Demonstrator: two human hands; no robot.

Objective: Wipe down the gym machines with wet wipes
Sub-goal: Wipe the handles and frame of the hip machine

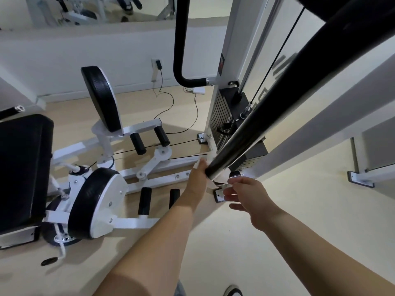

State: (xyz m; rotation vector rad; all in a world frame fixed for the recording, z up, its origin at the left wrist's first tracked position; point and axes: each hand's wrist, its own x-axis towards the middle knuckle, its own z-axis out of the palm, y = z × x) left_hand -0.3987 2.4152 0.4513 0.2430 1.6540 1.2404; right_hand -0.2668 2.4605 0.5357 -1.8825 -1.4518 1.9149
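A thick black handle bar of the white cable machine slants down from the upper right to its end near the frame's middle. My left hand grips that lower end with a white wet wipe wrapped round it. The wipe pokes out above my fingers and below the bar's tip. Just right of the tip, my right hand hovers with fingers loosely spread, holding nothing, close to the wipe's loose edge.
The weight stack and white uprights stand behind the bar. A white leg machine with black pads and a black seat fills the left. A curved black handle hangs above. Cables trail over the beige floor.
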